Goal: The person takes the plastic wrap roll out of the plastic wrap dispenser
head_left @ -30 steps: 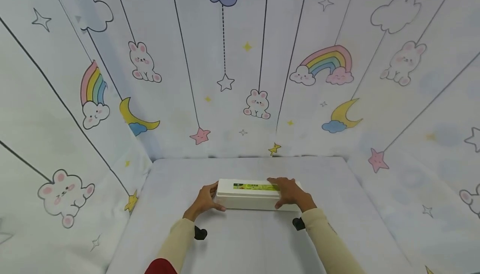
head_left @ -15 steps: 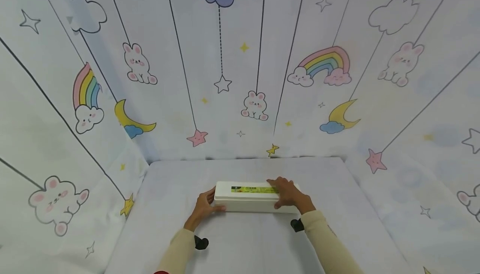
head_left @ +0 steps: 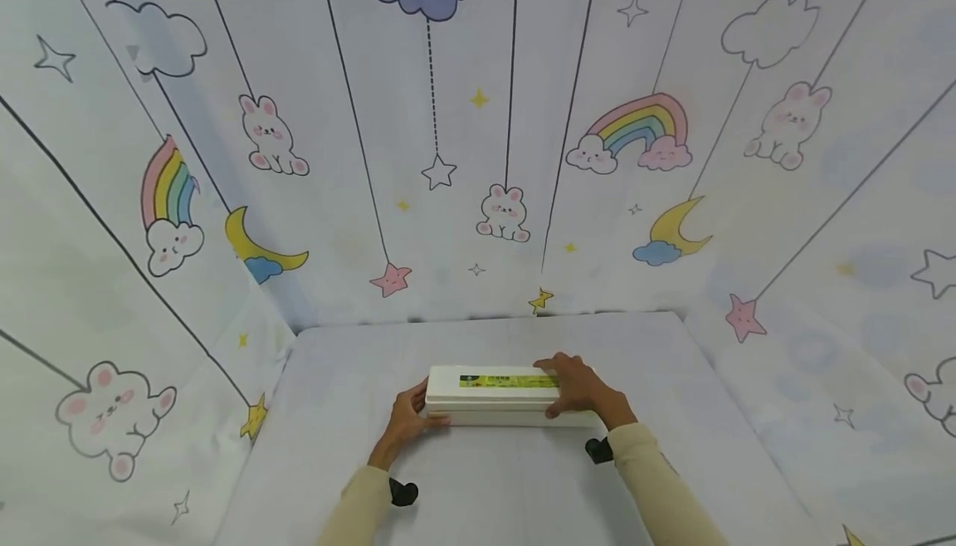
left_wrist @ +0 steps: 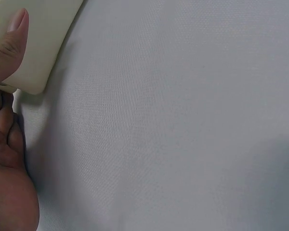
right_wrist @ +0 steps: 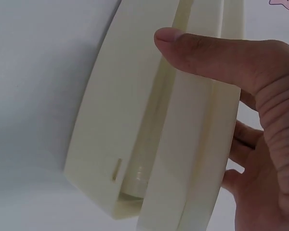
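A long white plastic box (head_left: pixel 485 417) with a yellow-green label (head_left: pixel 508 381) on its lid (head_left: pixel 444 382) lies crosswise on the white-covered table. My left hand (head_left: pixel 407 419) grips its left end, the thumb (left_wrist: pixel 12 45) along the front and the other fingers at the end. At the right end, my right hand (head_left: pixel 578 390) holds the lid, thumb in front and fingers reaching over the top to the back. In the right wrist view the lid (right_wrist: pixel 188 139) stands partly lifted off the base (right_wrist: pixel 106 110). Something clear shows in the gap; what it is, I cannot tell.
White fabric walls (head_left: pixel 478 139) printed with bunnies, stars and clouds enclose the table (head_left: pixel 485 488) at the back and both sides. Small black pieces (head_left: pixel 404 493) sit at both wrists.
A gap has opened between the lid and the base of the box. Both hands have kept their places on it; the head view has shifted slightly.
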Action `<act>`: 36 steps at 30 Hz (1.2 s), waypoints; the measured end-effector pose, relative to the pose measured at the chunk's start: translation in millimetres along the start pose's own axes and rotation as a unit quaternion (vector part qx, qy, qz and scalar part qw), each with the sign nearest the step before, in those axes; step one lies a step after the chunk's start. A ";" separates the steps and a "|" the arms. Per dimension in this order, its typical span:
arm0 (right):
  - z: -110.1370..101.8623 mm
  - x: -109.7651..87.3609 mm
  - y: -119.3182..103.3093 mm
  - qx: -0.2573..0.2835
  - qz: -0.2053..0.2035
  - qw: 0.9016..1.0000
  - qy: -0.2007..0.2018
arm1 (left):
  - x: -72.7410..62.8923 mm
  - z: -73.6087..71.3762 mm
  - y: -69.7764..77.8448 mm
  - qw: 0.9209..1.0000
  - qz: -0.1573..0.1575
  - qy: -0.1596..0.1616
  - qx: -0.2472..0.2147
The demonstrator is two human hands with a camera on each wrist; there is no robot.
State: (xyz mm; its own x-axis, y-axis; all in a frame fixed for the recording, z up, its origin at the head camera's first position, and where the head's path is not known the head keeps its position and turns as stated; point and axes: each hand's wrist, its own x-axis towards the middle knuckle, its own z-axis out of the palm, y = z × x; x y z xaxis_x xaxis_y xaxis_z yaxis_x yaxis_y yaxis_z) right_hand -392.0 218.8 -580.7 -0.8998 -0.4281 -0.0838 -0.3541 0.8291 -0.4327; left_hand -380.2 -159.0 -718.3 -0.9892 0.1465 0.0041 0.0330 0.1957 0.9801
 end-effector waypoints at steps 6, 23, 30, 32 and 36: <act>1.7 3.4 4.0 0.015 -0.026 0.999 0.015 | -1.9 1.4 -0.1 1.000 0.024 0.007 0.009; 8.8 4.5 17.3 0.032 -0.051 0.997 0.049 | -2.7 1.9 -3.1 0.999 0.043 -0.004 0.000; -8.6 5.6 12.8 0.044 -0.057 0.995 0.069 | -5.7 3.1 7.5 0.997 0.076 -0.003 0.017; -12.1 4.8 13.2 0.046 -0.046 0.996 0.067 | -5.8 2.8 9.5 0.997 0.073 -0.006 0.008; -15.2 0.8 15.5 0.043 -0.024 0.996 0.070 | -5.8 1.8 8.6 0.998 0.062 -0.009 -0.004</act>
State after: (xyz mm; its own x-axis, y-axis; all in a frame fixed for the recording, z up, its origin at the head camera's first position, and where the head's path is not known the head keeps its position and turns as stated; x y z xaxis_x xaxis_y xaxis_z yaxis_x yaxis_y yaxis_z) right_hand -402.1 236.8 -573.8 -0.9113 -0.4071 0.0625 -0.3801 0.7727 -0.5084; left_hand -373.9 -156.4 -710.2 -0.9750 0.1859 0.1214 0.1533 0.1679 0.9738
